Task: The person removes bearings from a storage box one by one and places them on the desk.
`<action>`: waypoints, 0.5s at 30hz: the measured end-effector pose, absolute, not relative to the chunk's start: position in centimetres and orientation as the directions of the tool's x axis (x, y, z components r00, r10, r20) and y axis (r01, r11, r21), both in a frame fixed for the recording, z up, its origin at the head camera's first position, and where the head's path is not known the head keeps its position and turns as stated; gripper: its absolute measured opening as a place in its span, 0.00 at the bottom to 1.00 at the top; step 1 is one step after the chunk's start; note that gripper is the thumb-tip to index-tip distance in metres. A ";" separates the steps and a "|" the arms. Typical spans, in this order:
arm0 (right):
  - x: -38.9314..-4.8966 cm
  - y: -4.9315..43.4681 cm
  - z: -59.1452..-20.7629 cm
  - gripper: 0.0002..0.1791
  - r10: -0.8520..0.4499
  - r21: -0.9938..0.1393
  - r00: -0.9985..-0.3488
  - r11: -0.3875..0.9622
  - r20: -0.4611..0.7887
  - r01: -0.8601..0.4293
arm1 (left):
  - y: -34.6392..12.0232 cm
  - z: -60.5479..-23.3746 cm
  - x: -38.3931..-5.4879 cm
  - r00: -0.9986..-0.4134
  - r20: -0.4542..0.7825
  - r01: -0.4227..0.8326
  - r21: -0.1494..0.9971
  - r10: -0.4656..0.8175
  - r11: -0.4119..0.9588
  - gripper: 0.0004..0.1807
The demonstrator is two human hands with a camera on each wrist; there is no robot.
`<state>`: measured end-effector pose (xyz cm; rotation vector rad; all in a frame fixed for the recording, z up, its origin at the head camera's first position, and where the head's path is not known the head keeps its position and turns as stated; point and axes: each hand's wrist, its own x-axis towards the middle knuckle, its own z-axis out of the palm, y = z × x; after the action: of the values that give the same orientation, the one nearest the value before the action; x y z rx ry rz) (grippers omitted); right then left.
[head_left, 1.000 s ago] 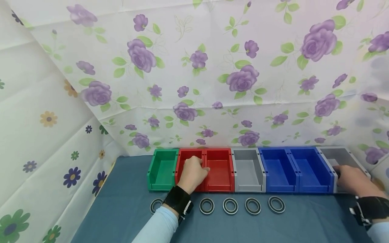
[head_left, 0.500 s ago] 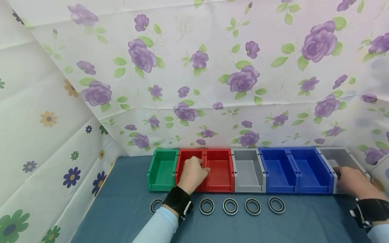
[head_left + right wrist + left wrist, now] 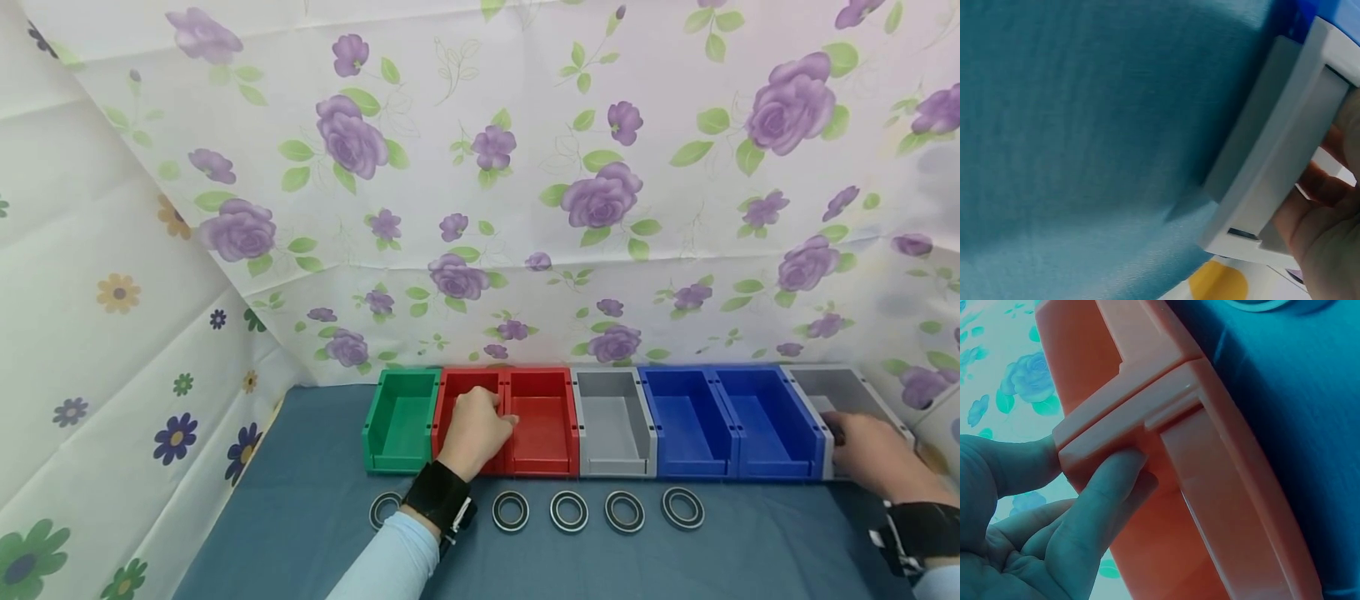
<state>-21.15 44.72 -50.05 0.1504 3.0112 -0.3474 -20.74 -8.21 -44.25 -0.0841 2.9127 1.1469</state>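
My left hand point(image 3: 476, 429) pinches the wall between the two red bins, seen close in the left wrist view. The left red bin point(image 3: 444, 417) is partly hidden behind this hand; the right red bin point(image 3: 540, 421) lies beside it. At the row's right end, my right hand point(image 3: 873, 446) grips the left side wall of the end grey bin point(image 3: 840, 382). In the right wrist view its curled fingers point(image 3: 1319, 184) reach inside that grey bin, behind the front lip point(image 3: 1285, 156); their tips are partly hidden.
Between the hands stand a grey bin point(image 3: 613, 465) and two blue bins point(image 3: 693, 467) point(image 3: 780, 467). A green bin point(image 3: 401, 425) ends the row at left. Several ring bearings point(image 3: 527, 510) lie in front on the blue cloth point(image 3: 570, 567). Flowered sheeting point(image 3: 525, 208) hangs behind.
My right wrist has shifted slightly right and down, while its fingers stay at the end grey bin. The left hand and the bins look unmoved.
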 end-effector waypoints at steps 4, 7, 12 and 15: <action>-20.8 44.5 -50.5 0.30 0.105 -0.212 -0.994 0.971 -0.024 0.108 | -8.2 -44.2 -20.7 -0.999 -0.027 -0.052 0.687 -0.047 0.725 0.27; -20.5 44.4 -50.8 0.30 0.134 -0.205 -0.990 0.971 0.046 0.122 | -8.2 -44.2 -20.7 -0.998 -0.028 -0.053 0.688 -0.047 0.724 0.27; -19.6 44.1 -51.2 0.32 0.170 -0.229 -0.968 0.965 0.186 0.126 | -8.2 -44.3 -20.7 -0.998 -0.031 -0.056 0.682 -0.048 0.729 0.27; -19.0 44.0 -51.4 0.32 0.203 -0.257 -0.939 0.957 0.278 0.131 | -8.3 -44.3 -20.7 -0.999 -0.033 -0.052 0.685 -0.040 0.727 0.28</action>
<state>-19.01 43.96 -51.43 0.2981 3.4100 -0.4124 -20.68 -8.32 -44.25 -0.0780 2.9043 1.1524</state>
